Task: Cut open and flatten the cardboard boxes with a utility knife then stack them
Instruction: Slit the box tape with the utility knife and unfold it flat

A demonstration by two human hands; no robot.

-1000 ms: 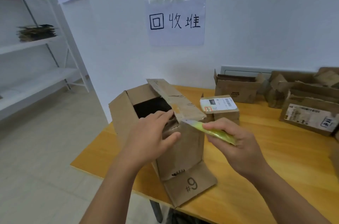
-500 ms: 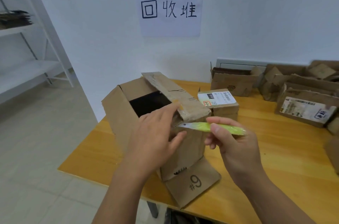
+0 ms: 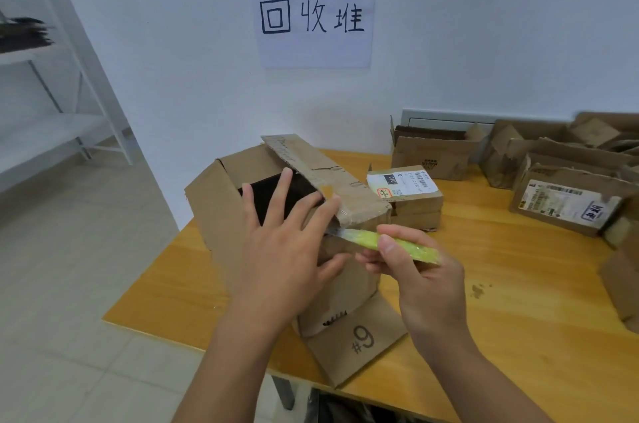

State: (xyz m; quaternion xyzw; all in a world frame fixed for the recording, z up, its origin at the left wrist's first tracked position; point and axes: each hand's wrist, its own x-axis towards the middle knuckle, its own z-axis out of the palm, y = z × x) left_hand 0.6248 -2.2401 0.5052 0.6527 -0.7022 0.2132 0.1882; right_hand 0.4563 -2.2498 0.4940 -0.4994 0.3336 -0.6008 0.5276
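A brown cardboard box (image 3: 214, 211) stands on the left part of the wooden table (image 3: 511, 284), its top open and a bottom flap marked "#9" (image 3: 359, 343) splayed toward me. My left hand (image 3: 287, 249) lies with straight spread fingers against the box's near top edge, by the raised taped flap (image 3: 321, 173). My right hand (image 3: 422, 277) grips a yellow-green utility knife (image 3: 404, 244). Its tip points left at the box corner under that flap, just behind my left fingers.
A small labelled box (image 3: 411, 201) sits right behind the open one. Several more torn cardboard boxes (image 3: 567, 194) crowd the table's back right. A paper sign (image 3: 314, 17) hangs on the wall. White shelving (image 3: 52, 125) stands at the left over the tiled floor.
My left hand's fingers have straightened and spread over the box edge. The knife has levelled out and its tip has come in to the box corner.
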